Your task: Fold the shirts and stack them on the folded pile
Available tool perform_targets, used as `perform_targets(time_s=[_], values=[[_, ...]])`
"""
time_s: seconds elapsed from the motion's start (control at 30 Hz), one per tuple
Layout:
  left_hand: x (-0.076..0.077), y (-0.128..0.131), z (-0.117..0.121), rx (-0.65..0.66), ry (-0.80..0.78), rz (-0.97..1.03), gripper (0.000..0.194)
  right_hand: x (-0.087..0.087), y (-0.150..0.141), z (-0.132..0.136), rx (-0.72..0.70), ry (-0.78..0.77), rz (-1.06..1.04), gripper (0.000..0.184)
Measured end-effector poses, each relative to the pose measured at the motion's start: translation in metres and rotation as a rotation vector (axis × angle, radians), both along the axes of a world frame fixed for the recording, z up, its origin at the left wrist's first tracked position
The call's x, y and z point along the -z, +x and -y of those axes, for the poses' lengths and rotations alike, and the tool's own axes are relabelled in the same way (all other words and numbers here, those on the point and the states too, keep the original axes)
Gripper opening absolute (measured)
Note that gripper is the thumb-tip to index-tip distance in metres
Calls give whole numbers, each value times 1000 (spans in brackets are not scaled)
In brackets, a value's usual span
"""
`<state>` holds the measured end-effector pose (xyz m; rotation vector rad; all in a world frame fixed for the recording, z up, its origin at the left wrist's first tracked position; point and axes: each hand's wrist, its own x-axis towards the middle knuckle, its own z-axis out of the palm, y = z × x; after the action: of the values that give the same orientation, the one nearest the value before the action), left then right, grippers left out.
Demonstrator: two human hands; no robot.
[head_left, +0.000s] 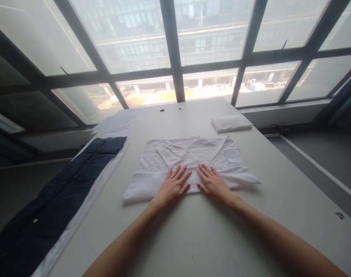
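Observation:
A white folded garment (189, 154), which looks like a shirt, lies in front of me with its sleeves crossed over the top. My left hand (173, 184) rests flat on its near folded band, left of the middle, fingers spread. On the same band, just to the right, my right hand (212, 181) lies flat too, fingers stretched forward. A narrow gap separates the two thumbs. Cloth under the palms is hidden.
The white table (192, 234) reaches to the windows. Dark trousers-like cloth (62, 196) lies over white cloth along the left edge. A small folded white cloth (231, 123) sits at the back right. Pale sheets (114, 122) lie at the back left.

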<state>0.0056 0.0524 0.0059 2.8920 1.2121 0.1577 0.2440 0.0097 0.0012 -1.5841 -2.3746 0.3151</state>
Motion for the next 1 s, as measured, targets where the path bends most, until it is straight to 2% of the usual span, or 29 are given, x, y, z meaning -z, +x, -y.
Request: perform_targets(time_s=[0.13, 0.23, 0.37, 0.47, 0.57, 0.63, 0.73, 0.8, 0.9, 1.0], values=[[3, -1, -2, 2, 21, 7, 57, -12, 26, -1, -97, -58, -241, 63], [4, -2, -4, 5, 10, 1, 56, -15, 67, -4, -109, -77, -326, 61], [6, -2, -4, 7, 22, 25, 56, -11, 136, -10, 28, 3, -206, 59], [7, -2, -4, 6, 26, 25, 56, -15, 166, -8, 195, 153, -175, 57], [8, -2, -5, 4, 22, 19, 56, -25, 155, 4, 335, 306, -165, 56], [9, -2, -5, 6, 18, 17, 56, -27, 129, 15, 325, 324, -117, 57], [9, -2, -6, 5, 12, 9, 57, -18, 89, 26, 111, 205, 20, 60], [9, -2, -6, 2, 3, 2, 57, -8, 77, 27, 4, 117, 91, 64], [8, -2, -6, 3, -10, -3, 57, 5, 89, 23, -23, 35, 146, 71], [8, -2, -5, 7, -5, 7, 57, 10, 121, 20, 22, 17, 191, 71]])
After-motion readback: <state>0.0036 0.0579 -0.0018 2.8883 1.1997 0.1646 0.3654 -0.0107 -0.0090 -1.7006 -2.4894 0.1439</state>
